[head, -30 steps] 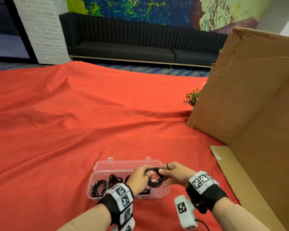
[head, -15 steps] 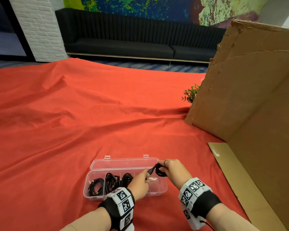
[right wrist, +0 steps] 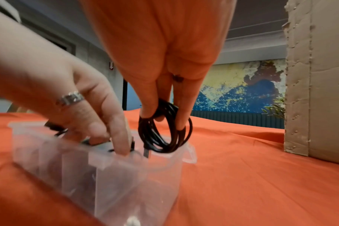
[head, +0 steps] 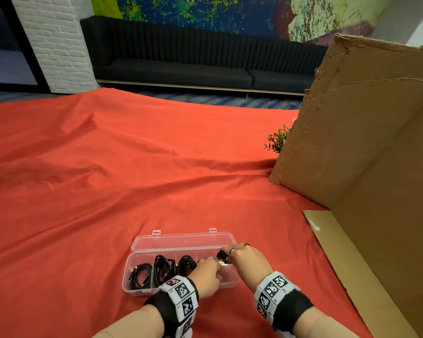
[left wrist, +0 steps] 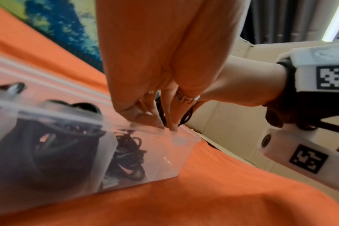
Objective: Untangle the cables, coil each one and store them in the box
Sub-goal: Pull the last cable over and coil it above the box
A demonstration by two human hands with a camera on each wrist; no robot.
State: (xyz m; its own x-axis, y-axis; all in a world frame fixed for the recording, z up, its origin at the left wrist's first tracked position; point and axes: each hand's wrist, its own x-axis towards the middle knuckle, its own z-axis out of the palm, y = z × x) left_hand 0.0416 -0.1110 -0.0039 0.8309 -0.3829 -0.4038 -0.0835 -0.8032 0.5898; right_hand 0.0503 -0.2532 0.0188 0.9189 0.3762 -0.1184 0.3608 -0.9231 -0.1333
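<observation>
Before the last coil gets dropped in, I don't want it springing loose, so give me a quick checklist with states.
1. Coiled cable gripped by right hand: ok.
2. Coil over the clear box's end compartment: ok.
3. Lid open: ok.
4. That compartment free of other coils: ok, as far as visible.
5. Left hand out of the way: not ok, fingers at the rim.
6. Plug end tucked in: cannot tell.

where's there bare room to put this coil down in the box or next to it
The rightmost compartment of the box, under the coil that the right hand pinches, looks free. The three compartments to its left each hold a stored cable, and the left hand crowds the middle. The red cloth left of the box is bare.
</observation>
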